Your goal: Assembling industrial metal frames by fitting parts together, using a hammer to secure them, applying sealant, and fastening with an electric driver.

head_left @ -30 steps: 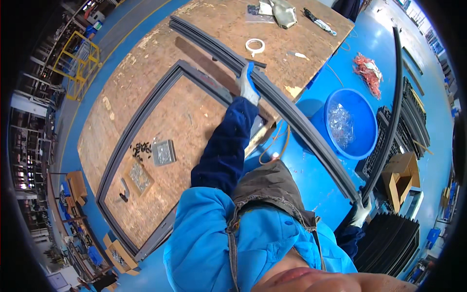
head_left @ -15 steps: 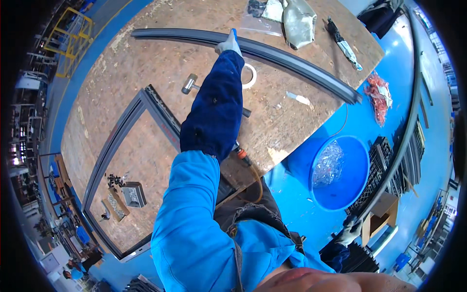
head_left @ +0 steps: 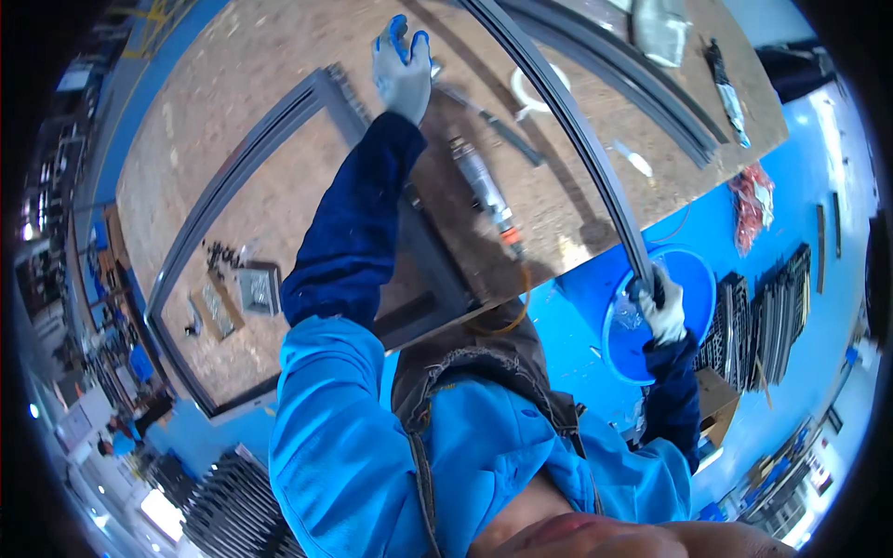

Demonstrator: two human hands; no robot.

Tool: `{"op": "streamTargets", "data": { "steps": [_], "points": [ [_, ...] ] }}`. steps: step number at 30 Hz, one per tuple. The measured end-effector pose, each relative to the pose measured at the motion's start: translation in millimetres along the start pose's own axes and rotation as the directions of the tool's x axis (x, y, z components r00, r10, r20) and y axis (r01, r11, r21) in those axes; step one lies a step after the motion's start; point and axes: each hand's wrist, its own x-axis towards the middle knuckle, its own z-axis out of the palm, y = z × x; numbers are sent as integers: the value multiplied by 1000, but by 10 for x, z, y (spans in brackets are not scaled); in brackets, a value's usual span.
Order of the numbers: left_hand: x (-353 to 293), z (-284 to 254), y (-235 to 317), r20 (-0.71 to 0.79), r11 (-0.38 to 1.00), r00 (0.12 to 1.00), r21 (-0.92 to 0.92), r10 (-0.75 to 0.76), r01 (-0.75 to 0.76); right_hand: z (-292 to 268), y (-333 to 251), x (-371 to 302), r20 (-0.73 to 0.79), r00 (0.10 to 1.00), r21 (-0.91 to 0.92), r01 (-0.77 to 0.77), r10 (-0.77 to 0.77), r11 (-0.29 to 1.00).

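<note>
My left hand [head_left: 402, 74], in a white glove with blue fingertips, is raised over the table with its fingers apart and nothing in them. The head of a hammer [head_left: 507, 138] lies beside it. At the right my right hand [head_left: 665, 312], also gloved, is closed round the near end of a long, dark grey curved strip [head_left: 565, 112]. That strip slants up across the table and runs out of the top of the view. Behind it a thicker grey curved strip [head_left: 642, 88] lies on the table. A grey frame [head_left: 244, 149] with a curved side rests at the left.
A power tool [head_left: 479, 177] with a hose lies on the wooden table [head_left: 177, 130], near a white ring-shaped roll [head_left: 518, 91]. Inside the frame are a small metal tray [head_left: 260, 290] and loose dark parts. A blue bucket [head_left: 577, 298] stands on the floor by my right hand.
My left hand has come off the thick strip and its fingers have opened. My right hand has swung its long curved strip from the floor side to over the table.
</note>
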Motion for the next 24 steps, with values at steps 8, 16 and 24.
{"op": "streamTargets", "data": {
  "steps": [8,16,24],
  "points": [
    [-824,-3438,-128,663,-2,363,482,655,-876,1423,-1383,164,398,881,-313,394,-258,864],
    [-2022,-6232,-1314,749,584,661,519,41,-624,3400,-2224,-305,683,373,-36,876,-628,482],
    [-3005,-7231,-1830,629,632,709,698,-319,-336,4474,-2528,-874,690,388,-125,896,-611,426]
  ]
}}
